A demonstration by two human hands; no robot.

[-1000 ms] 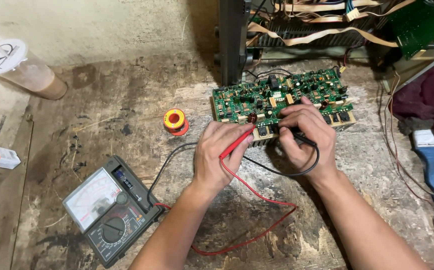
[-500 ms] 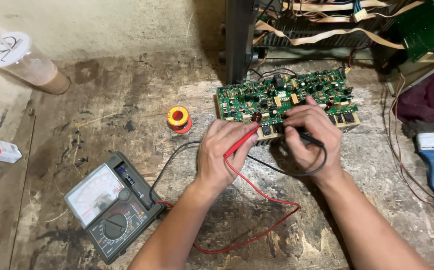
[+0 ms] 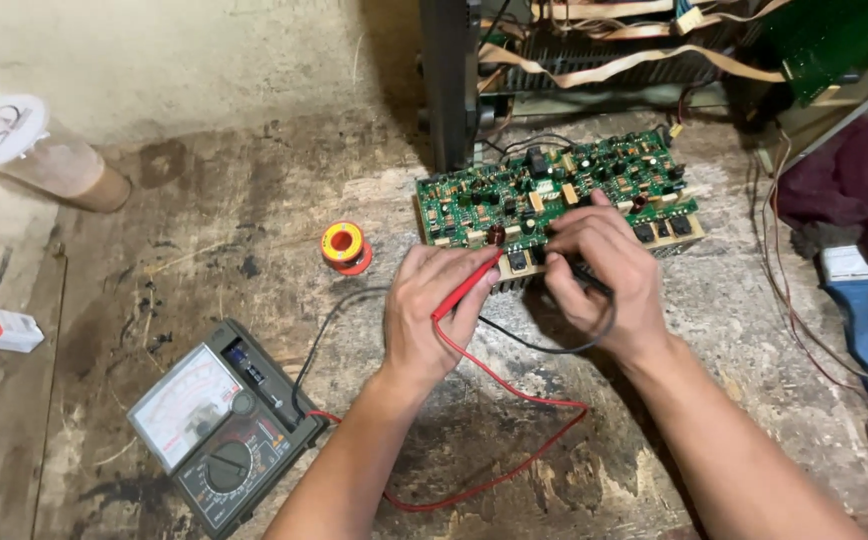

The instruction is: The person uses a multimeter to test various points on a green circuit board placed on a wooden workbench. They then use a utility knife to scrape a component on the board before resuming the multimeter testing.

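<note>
A green circuit board (image 3: 554, 195) is laid flat on the worn wooden bench (image 3: 254, 250), at its far middle, just in front of a dark upright chassis post (image 3: 449, 80). The board's near edge is worked on by both hands.

The left hand (image 3: 439, 315) is closed around a red test probe (image 3: 466, 287), which is held slanted, with its tip directed at the near edge of the board. A red lead (image 3: 514, 400) is run from this probe in a loop across the bench towards the meter.

The right hand (image 3: 599, 270) is closed around a black test probe (image 3: 586, 278), most of which is hidden by the fingers; its tip cannot be made out. A black lead (image 3: 544, 345) is curved below the right hand and passes under the left one.

An analogue multimeter (image 3: 222, 425) is placed at the near left, well apart from the board. A spool of solder (image 3: 344, 247) with red and yellow flanges is located between meter and board. A blue-handled brush (image 3: 854, 300) lies at the right, and a capped tube (image 3: 39, 155) lies on its side at the far left.
</note>
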